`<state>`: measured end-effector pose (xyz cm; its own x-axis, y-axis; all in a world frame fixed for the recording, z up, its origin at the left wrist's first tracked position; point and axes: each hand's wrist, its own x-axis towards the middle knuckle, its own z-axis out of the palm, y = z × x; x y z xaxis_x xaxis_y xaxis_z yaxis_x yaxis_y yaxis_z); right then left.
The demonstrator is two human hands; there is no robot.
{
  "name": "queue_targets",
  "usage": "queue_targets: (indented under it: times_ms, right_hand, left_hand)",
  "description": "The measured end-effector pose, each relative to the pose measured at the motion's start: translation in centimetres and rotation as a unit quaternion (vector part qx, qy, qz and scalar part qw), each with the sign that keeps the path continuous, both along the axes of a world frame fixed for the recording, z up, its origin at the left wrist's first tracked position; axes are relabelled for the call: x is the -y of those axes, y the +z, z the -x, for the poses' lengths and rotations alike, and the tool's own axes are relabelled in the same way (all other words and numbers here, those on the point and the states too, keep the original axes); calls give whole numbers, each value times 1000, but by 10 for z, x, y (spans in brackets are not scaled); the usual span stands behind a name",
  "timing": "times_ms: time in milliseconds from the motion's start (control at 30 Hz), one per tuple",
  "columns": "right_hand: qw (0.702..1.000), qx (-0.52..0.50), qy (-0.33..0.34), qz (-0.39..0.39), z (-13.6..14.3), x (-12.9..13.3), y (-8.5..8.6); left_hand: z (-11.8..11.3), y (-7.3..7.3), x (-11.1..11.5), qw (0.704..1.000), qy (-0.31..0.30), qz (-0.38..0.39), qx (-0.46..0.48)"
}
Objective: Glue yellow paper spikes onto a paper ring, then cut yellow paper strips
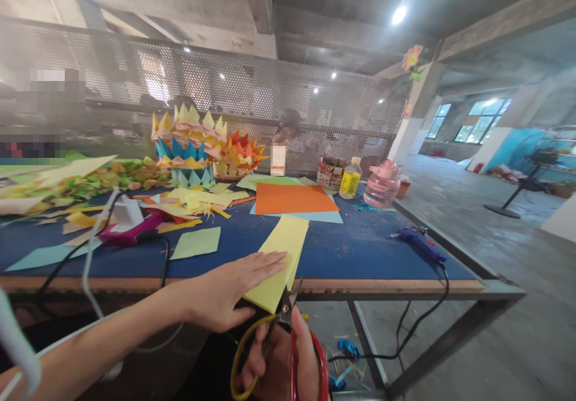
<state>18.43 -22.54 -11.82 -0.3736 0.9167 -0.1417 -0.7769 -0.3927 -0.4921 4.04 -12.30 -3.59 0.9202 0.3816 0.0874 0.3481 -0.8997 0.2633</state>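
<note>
A folded stack of yellow paper (288, 242) lies at the near edge of the blue table, its lower end jutting over the edge. My left hand (229, 290) rests on it, palm down with the fingers stretched out. Below, my right hand (281, 356) grips scissors (323, 359) with one red and one yellow handle loop. The scissor blades are parted around the paper's near right edge. Behind the yellow paper, an orange sheet (297, 198) lies over light blue paper. A pale green square (197, 242) sits to the left.
A blue glue gun (420, 245) with a black cable lies at right. Behind stand a yellow-labelled bottle (350, 180), a pink jug (381, 186) and paper crowns (184, 149). At left are a magenta power strip (130, 231), cables and paper scraps.
</note>
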Motion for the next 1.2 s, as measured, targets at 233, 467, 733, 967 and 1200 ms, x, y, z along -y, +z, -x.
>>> queue_targets:
  times_ms: [233,467,733,967,1200]
  right_hand:
    - [998,-19,-32,58,0,2,-5]
    - [994,-70,-17,81,1,3,5]
    - [994,-66,-11,84,5,-7,21]
    - [994,-59,-11,92,2,-6,21]
    - [995,-60,1,76,-3,-2,15]
  left_hand:
    - [-12,-24,-2,993,42,-113,-2]
    - [-11,-34,-3,985,56,-165,-4]
    - [-14,-41,-5,980,53,-194,8]
    - [-14,-36,-1,983,60,-175,-1]
    - [-16,-30,3,985,56,-160,-8]
